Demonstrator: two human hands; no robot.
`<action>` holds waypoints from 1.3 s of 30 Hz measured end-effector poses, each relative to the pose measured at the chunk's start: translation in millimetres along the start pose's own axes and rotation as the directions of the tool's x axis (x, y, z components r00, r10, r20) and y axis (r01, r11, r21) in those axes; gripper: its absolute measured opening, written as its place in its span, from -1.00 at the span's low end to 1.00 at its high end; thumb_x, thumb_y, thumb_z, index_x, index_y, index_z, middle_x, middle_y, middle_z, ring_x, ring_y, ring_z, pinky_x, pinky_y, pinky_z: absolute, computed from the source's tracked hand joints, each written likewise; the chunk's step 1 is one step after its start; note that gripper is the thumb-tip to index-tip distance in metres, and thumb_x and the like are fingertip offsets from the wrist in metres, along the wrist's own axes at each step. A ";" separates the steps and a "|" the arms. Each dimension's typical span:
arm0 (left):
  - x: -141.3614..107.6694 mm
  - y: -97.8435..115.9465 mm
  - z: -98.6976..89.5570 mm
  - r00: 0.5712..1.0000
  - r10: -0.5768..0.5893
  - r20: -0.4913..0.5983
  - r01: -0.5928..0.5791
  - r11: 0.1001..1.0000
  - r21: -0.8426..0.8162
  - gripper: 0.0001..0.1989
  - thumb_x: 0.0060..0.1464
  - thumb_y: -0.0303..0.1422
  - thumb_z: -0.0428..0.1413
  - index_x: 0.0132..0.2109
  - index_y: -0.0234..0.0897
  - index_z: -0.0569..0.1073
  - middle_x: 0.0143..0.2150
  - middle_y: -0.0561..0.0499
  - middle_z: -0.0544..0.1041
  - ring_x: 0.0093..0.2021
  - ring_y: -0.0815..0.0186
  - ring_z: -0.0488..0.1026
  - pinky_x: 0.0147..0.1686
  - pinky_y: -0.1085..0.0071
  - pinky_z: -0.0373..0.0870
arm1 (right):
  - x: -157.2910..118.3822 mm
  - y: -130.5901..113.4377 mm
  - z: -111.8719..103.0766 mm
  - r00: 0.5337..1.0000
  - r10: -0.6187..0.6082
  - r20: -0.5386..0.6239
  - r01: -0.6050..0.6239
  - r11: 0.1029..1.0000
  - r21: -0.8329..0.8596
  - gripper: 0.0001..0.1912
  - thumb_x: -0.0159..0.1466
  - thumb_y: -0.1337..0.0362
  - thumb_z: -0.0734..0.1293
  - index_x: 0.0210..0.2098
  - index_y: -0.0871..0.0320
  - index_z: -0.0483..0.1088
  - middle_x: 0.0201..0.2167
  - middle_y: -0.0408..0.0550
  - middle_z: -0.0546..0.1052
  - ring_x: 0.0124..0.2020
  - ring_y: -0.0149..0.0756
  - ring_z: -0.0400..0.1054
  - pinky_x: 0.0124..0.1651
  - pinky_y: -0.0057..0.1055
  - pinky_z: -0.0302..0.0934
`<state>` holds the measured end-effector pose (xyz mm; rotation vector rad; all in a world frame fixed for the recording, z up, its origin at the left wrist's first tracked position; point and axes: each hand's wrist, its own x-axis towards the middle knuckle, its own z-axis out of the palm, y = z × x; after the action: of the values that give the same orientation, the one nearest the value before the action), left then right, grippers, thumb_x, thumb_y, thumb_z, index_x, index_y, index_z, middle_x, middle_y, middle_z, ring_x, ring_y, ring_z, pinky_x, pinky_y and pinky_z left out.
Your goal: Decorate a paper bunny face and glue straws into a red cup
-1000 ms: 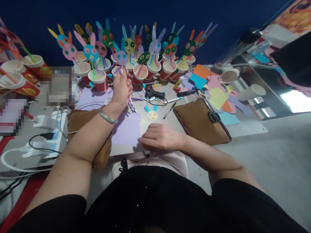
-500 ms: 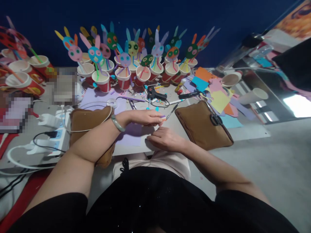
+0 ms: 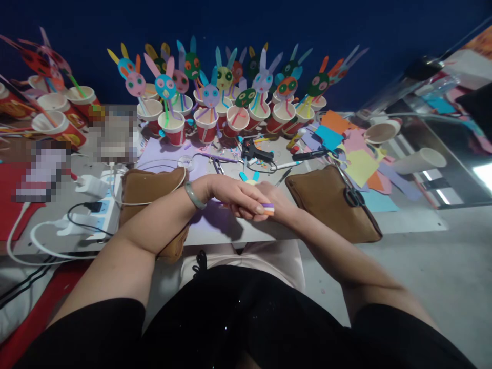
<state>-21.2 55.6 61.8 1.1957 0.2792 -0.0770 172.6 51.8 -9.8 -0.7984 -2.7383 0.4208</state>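
Note:
My left hand (image 3: 246, 199), with a pale green bangle (image 3: 195, 195) on its wrist, is closed around a small purple, white and orange striped piece (image 3: 269, 209). The end of this piece sticks out past the thumb, and the rest is hidden in the hand. Beyond it, my right hand (image 3: 277, 200) reaches forward over the table, partly covered by the left one. Its fingers are blurred and hidden, so what they touch does not show. Just past the hands lies a yellow paper shape (image 3: 251, 181) with blue ears (image 3: 249, 176), partly covered.
Red paper cups (image 3: 206, 132) with paper rabbit heads line the back. A black glue gun (image 3: 258, 151) lies among paper scraps. Brown pouches lie on both sides, scissors (image 3: 353, 197) on the right pouch (image 3: 334, 205). Coloured paper (image 3: 361, 164) is at right, a power strip (image 3: 104, 215) at left.
My left hand has turned and come slightly nearer, so the striped piece shows more. My right hand has moved forward behind it. The view has shifted, moving the scene rightward.

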 end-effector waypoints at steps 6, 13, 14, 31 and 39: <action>-2.2 4.7 3.7 0.998 -0.047 0.030 0.046 0.997 0.061 -0.56 -0.17 0.06 0.40 -0.47 -0.21 0.53 -0.62 0.02 0.28 -0.67 0.41 0.15 -0.77 0.43 0.13 | 100.1 14.3 -7.3 0.984 -0.172 -0.044 0.162 0.971 -0.174 -0.63 0.42 0.30 0.21 0.17 0.12 0.44 -0.19 0.06 0.51 -0.18 -0.20 0.33 -0.19 -0.33 0.12; -2.0 3.1 -3.3 0.987 -0.050 0.152 0.031 0.991 0.128 -0.51 -0.09 0.15 0.31 -0.42 -0.23 0.55 -0.58 0.03 0.27 -0.62 0.40 0.17 -0.70 0.43 0.14 | 189.4 -2.6 27.2 0.949 -0.271 0.158 0.305 0.917 -0.256 -0.71 0.38 0.23 0.28 0.04 0.19 0.46 -0.05 0.13 0.43 -0.12 -0.15 0.25 -0.11 -0.26 0.11; -1.5 2.4 -4.6 0.980 -0.056 0.190 0.032 0.991 0.126 -0.50 -0.04 0.15 0.28 -0.40 -0.24 0.53 -0.57 0.04 0.26 -0.60 0.41 0.16 -0.69 0.44 0.12 | 193.7 -2.3 31.6 0.955 -0.243 0.168 0.280 0.926 -0.252 -0.72 0.37 0.24 0.29 0.02 0.21 0.46 -0.05 0.14 0.42 -0.12 -0.15 0.25 -0.11 -0.26 0.12; 0.9 -3.0 -10.9 0.927 0.245 -0.283 -0.264 0.964 -0.029 -0.66 0.24 -0.09 0.16 -0.30 -0.29 0.39 -0.52 0.13 0.20 -0.62 0.51 0.09 -0.68 0.57 0.01 | 48.6 33.4 -43.0 0.775 0.595 -0.212 0.160 0.139 0.977 -0.58 -0.06 0.02 0.63 -0.38 0.11 0.48 -0.43 -0.21 0.48 -0.47 -0.48 0.25 -0.39 -0.49 0.18; 10.5 2.0 -33.9 0.346 0.207 -0.915 -0.556 0.831 -0.022 -0.80 0.35 -0.31 0.00 -0.28 -0.26 0.28 -0.58 0.23 0.19 -0.70 0.59 0.05 -0.68 0.66 -0.06 | 41.3 42.3 -45.6 0.709 0.698 -0.100 0.201 -0.064 0.978 -0.63 0.14 -0.08 0.47 -0.33 0.07 0.42 -0.46 -0.24 0.49 -0.51 -0.45 0.27 -0.40 -0.44 0.26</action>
<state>-16.6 88.6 49.5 0.8118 0.9010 1.0708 173.9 118.0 24.5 -0.7508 -0.8781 1.6256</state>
